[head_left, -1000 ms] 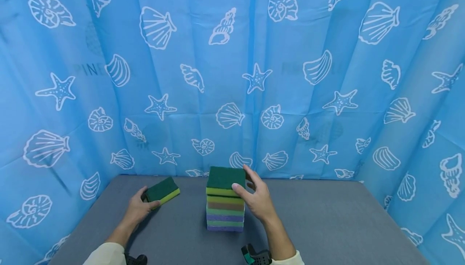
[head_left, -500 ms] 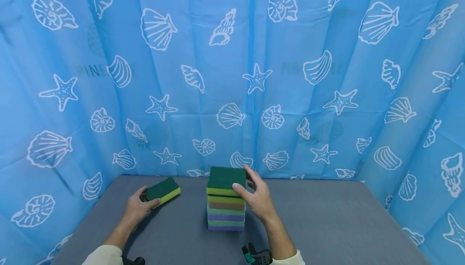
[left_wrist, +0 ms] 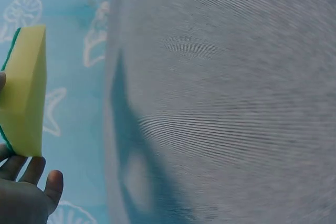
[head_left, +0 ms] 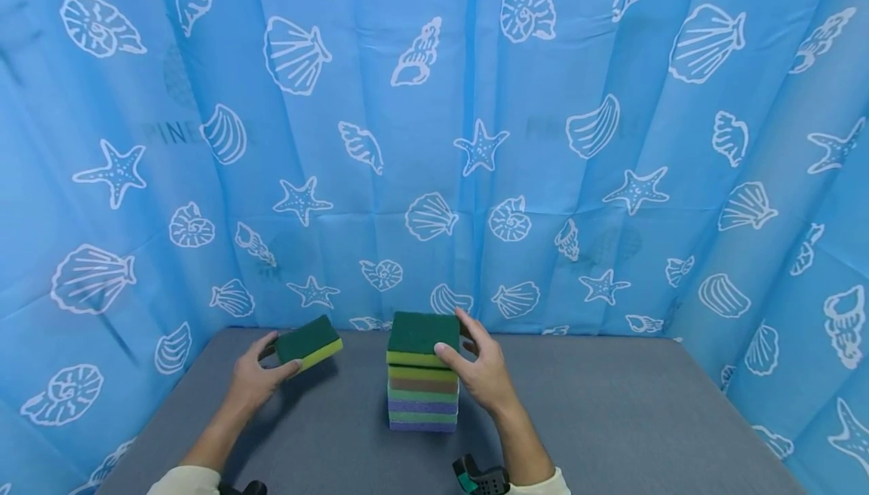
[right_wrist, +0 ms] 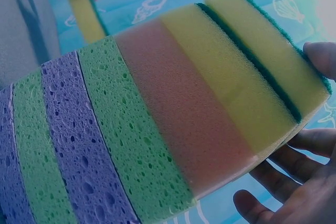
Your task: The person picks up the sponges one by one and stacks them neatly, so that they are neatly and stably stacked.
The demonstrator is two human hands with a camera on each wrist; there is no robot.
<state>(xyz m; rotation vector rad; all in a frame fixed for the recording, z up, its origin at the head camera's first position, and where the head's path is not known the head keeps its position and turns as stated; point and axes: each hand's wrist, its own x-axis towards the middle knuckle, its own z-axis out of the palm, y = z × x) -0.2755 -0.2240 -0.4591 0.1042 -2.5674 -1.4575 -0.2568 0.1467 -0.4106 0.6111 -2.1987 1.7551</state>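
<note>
My left hand [head_left: 253, 376] grips a yellow sponge [head_left: 308, 340] with a dark green scouring layer on top, its thumb on the near side. The sponge is raised and tilted over the left of the table, its shadow beneath it. From the left wrist view, fingers show below the sponge's yellow side [left_wrist: 26, 93]. At the middle stands an upright stack of sponges [head_left: 422, 407] in purple, green, brown and yellow layers. My right hand [head_left: 487, 376] holds the top yellow-and-green sponge [head_left: 422, 331] at its right end, thumb in front, fingers behind.
A grey cloth-covered table [head_left: 611, 412] spreads out under both hands. Behind it and along the sides hangs a blue curtain [head_left: 380, 223] with white shells and starfish. A black wrist device [head_left: 480, 476] sits by the right sleeve [head_left: 543, 484].
My left hand has lifted its sponge off the table, moving slightly up and to the right. The right hand and the stack have stayed in place.
</note>
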